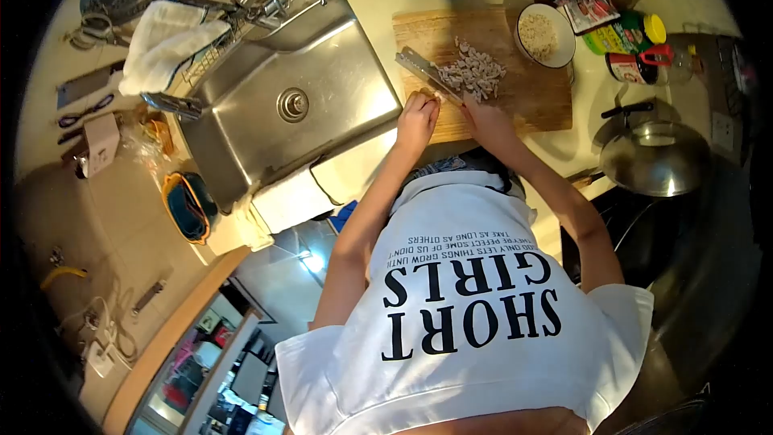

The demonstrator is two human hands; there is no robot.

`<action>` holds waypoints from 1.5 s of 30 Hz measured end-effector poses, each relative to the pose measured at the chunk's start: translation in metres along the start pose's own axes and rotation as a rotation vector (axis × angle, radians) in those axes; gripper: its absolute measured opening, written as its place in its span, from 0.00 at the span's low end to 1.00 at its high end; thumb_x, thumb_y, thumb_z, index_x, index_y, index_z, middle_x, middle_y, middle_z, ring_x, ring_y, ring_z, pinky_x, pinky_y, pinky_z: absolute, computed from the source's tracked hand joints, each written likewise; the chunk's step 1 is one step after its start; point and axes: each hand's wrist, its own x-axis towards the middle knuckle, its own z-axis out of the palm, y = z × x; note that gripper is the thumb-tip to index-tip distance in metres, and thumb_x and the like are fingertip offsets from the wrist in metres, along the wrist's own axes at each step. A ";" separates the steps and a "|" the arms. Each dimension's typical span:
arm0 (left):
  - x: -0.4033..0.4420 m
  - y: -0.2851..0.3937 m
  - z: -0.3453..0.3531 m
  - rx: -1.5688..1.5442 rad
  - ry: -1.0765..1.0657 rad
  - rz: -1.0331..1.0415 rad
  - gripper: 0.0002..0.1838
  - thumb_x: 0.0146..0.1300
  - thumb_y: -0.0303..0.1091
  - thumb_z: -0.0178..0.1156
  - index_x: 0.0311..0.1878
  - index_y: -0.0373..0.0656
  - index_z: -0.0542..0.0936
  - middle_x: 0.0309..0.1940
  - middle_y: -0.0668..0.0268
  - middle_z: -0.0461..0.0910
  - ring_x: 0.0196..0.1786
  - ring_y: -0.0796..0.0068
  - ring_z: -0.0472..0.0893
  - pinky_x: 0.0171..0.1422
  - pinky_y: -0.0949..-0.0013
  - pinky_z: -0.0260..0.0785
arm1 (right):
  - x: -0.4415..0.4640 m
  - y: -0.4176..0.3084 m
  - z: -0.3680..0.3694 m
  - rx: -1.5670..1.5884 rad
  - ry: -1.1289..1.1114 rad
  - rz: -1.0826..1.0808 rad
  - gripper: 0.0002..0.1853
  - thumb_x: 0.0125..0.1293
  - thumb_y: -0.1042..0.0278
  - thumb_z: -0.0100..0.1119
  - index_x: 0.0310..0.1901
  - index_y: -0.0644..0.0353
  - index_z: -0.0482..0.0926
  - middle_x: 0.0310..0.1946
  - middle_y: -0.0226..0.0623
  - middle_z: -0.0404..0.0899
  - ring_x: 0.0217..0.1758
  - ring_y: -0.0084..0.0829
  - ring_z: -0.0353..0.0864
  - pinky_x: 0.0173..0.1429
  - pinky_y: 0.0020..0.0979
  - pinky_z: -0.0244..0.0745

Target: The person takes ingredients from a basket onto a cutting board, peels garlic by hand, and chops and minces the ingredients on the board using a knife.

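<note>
A knife [419, 66] is being gripped in the right hand [487, 123], its blade being slanted beside the chopped pieces [475, 71] on the cutting board [535, 109]. The left hand [419, 118] is being held curled near the blade, perhaps for steadying; whether anything is being grasped cannot be told. At the board's far right corner, a bowl [567, 42] is being set, seemingly within reach. Upside down, "SHORT GIRLS" and "TAKE AS LONG AS OTHERS" are being displayed on the white shirt [483, 383]; bottle labels [604, 39] cannot be read.
</note>
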 end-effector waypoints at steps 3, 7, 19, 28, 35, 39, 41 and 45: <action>0.001 0.000 0.000 -0.030 0.029 0.005 0.04 0.47 0.23 0.59 0.28 0.36 0.77 0.30 0.58 0.74 0.38 0.57 0.73 0.43 0.63 0.67 | -0.006 0.003 0.007 -0.115 -0.069 0.011 0.11 0.56 0.72 0.47 0.41 0.61 0.64 0.18 0.49 0.75 0.24 0.49 0.77 0.26 0.46 0.71; -0.003 -0.007 0.003 0.009 -0.105 -0.039 0.08 0.45 0.24 0.56 0.32 0.41 0.78 0.39 0.59 0.73 0.44 0.57 0.71 0.48 0.61 0.67 | 0.010 0.005 0.025 -0.139 -0.048 -0.062 0.10 0.54 0.72 0.49 0.39 0.61 0.64 0.18 0.50 0.75 0.24 0.49 0.77 0.26 0.47 0.71; -0.009 -0.010 0.006 -0.015 -0.042 -0.017 0.11 0.47 0.27 0.57 0.37 0.43 0.76 0.36 0.62 0.73 0.44 0.59 0.72 0.45 0.62 0.69 | 0.012 -0.010 -0.014 -0.059 0.091 -0.069 0.08 0.64 0.66 0.44 0.38 0.62 0.64 0.16 0.53 0.72 0.24 0.53 0.75 0.25 0.48 0.67; -0.011 -0.014 0.010 0.062 -0.101 -0.021 0.10 0.47 0.29 0.58 0.36 0.44 0.77 0.37 0.64 0.73 0.43 0.62 0.73 0.42 0.64 0.70 | -0.004 0.008 0.004 0.001 0.028 -0.060 0.08 0.63 0.68 0.45 0.41 0.62 0.64 0.17 0.56 0.72 0.24 0.54 0.74 0.25 0.50 0.65; -0.010 -0.013 0.009 0.075 -0.108 -0.021 0.09 0.48 0.30 0.58 0.35 0.44 0.77 0.35 0.65 0.74 0.42 0.64 0.72 0.42 0.65 0.70 | 0.040 0.002 0.008 0.035 0.102 -0.119 0.07 0.63 0.68 0.45 0.37 0.62 0.63 0.18 0.57 0.71 0.25 0.56 0.73 0.26 0.51 0.64; -0.010 -0.015 0.009 0.064 -0.131 -0.027 0.08 0.48 0.29 0.56 0.34 0.44 0.76 0.35 0.65 0.73 0.43 0.64 0.72 0.42 0.65 0.69 | 0.032 -0.003 -0.005 0.004 0.094 -0.084 0.07 0.64 0.68 0.45 0.37 0.62 0.63 0.19 0.57 0.71 0.25 0.56 0.73 0.25 0.50 0.64; -0.012 -0.014 0.011 0.063 -0.140 -0.030 0.08 0.47 0.27 0.55 0.33 0.44 0.75 0.36 0.66 0.72 0.44 0.64 0.71 0.43 0.65 0.70 | 0.020 -0.003 -0.010 0.013 0.070 -0.078 0.07 0.64 0.68 0.45 0.36 0.62 0.63 0.19 0.57 0.72 0.25 0.56 0.72 0.25 0.50 0.64; -0.013 -0.014 0.008 0.059 -0.109 0.001 0.11 0.47 0.28 0.57 0.38 0.43 0.77 0.36 0.64 0.73 0.44 0.62 0.72 0.43 0.65 0.70 | 0.005 0.007 -0.002 0.055 0.010 -0.082 0.06 0.64 0.68 0.44 0.36 0.61 0.63 0.19 0.56 0.72 0.25 0.56 0.73 0.26 0.50 0.65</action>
